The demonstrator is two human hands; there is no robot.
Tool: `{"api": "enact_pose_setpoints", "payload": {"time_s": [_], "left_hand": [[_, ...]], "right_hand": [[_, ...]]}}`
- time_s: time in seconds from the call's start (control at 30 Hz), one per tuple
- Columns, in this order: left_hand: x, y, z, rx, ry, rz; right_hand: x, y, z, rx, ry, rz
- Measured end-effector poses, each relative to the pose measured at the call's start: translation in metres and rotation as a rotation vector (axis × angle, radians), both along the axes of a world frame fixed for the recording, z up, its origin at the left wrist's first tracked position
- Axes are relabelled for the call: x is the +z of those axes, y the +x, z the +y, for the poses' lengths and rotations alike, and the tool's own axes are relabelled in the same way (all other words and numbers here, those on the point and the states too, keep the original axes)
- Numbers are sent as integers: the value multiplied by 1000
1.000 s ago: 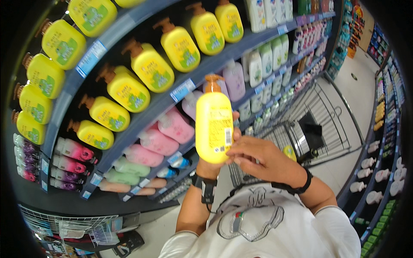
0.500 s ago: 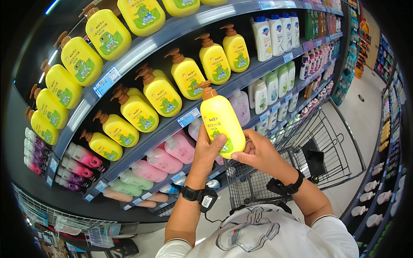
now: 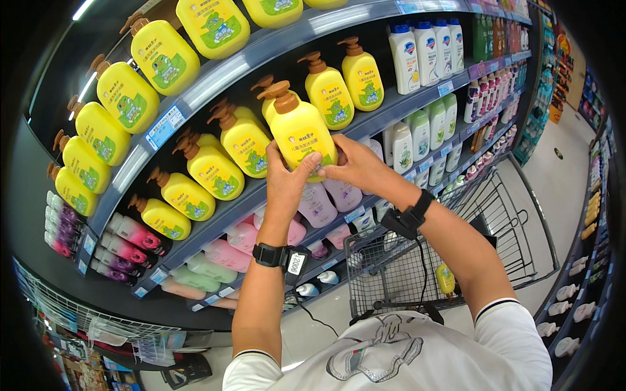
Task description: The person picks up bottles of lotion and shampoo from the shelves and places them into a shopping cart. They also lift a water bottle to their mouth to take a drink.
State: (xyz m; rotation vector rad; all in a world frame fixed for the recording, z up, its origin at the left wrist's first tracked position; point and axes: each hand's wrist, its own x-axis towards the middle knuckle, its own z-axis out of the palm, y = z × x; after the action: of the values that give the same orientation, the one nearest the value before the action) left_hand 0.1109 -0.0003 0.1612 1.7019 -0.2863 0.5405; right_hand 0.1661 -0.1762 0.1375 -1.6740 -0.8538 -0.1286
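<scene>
A yellow pump bottle (image 3: 301, 133) with a brown pump top and a green cartoon label is held upright between my two hands, at the edge of the middle shelf. My left hand (image 3: 287, 179) grips its lower left side, with the thumb across the front. On its lower right, my right hand (image 3: 355, 163) is closed round the side and base. Right behind it stands a matching yellow bottle (image 3: 268, 107), partly hidden. More of the same kind flank it, such as this yellow bottle (image 3: 329, 98) to the right.
A wire shopping cart (image 3: 385, 287) stands below my right arm, with a yellow bottle (image 3: 445, 279) in it. White bottles (image 3: 404, 58) fill the shelf at right. Lilac bottles (image 3: 317, 205) and pink bottles (image 3: 228, 254) line the shelf below. Another stocked shelf (image 3: 580, 260) runs along the far right.
Both hands have carried the yellow bottle up and left, toward the middle shelf row. My right forearm has shifted, and a yellow bottle in the cart now shows.
</scene>
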Motion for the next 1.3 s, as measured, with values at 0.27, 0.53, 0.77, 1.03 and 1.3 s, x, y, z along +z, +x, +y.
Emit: {"api": "enact_pose_setpoints", "payload": {"time_s": [0.27,0.53,0.77,1.03,1.3], "left_hand": [[4,28,-2,103,10,-121],[11,37,10,261,166,-131],[10,43,10,348,311,-145],[-1,60,13,471,496,-231],[-7,62,8,559,657,-147]], "right_hand": [[1,50,13,57,51,-30],[15,51,23,45,62,19],[15,57,30,-32,-11,3],[-1,74,46,-135,-10,-107],[-6,78,54,-330,-125,-200]]}}
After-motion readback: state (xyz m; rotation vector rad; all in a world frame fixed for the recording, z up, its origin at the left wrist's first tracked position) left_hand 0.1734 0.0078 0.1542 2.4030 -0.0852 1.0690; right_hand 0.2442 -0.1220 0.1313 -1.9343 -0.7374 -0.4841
